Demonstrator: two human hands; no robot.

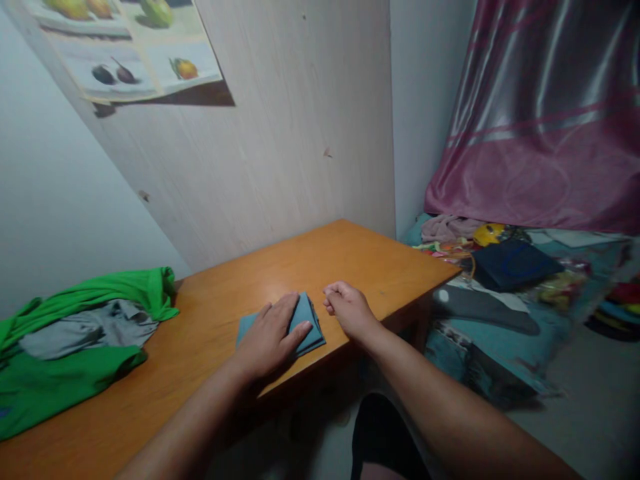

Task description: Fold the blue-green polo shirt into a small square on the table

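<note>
A flat blue-grey square thing (303, 312), with layered edges on its right side like a folded card or thin booklet, lies near the front edge of the wooden table (320, 250). My left hand (270, 331) rests flat on top of it, fingers stretched out and thumb apart, covering its middle. Just to the right of it, apart from it, my right hand (350, 308) is held above the table edge. Its fingers are curled in and pinched together. Whatever may be between them is too small or hidden to see.
Green and grey clothes (90, 327) are heaped on the table's left. A fruit poster (145, 53) hangs on the panel behind. To the right, past the table corner, a low surface holds a dark blue pouch (517, 263) and assorted items beneath a pink and grey curtain (540, 133).
</note>
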